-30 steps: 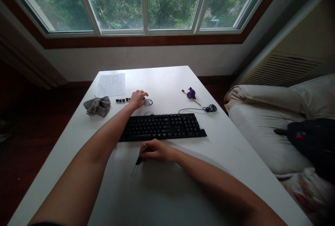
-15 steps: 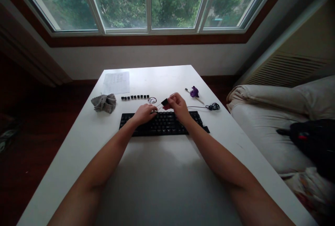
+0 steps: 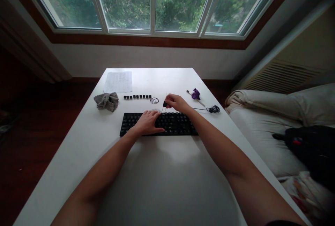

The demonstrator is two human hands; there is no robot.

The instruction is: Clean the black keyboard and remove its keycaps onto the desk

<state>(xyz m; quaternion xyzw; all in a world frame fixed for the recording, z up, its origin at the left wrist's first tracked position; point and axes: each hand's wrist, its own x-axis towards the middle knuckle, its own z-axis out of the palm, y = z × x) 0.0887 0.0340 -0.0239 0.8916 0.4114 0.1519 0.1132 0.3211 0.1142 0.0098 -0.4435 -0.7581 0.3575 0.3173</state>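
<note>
A black keyboard [image 3: 180, 125] lies across the middle of the white table. My left hand [image 3: 149, 123] rests on its left and middle keys, thumb spread from the other fingers, holding nothing. Over the keyboard's back edge, my right hand [image 3: 176, 102] pinches the black handle of a wire keycap puller [image 3: 164, 104]. The puller's thin wires point down to the top row of keys; whether they grip a key is too small to tell. Behind the keyboard, several loose black keycaps [image 3: 137, 97] stand in a row, with a small round dark-rimmed object [image 3: 154, 100] at their right.
A crumpled grey cloth [image 3: 106, 102] lies at the left, near a printed sheet of paper [image 3: 119, 82]. At the right are a thin brush [image 3: 201, 103], a purple crumpled item [image 3: 195, 94] and a coiled black cable [image 3: 213, 109]. A sofa [image 3: 259, 128] stands beside the table.
My right hand has turned the keycap puller from slanted to nearly upright, wires down on the keys. My left hand has left the puller's tip and spread flat on the keyboard.
</note>
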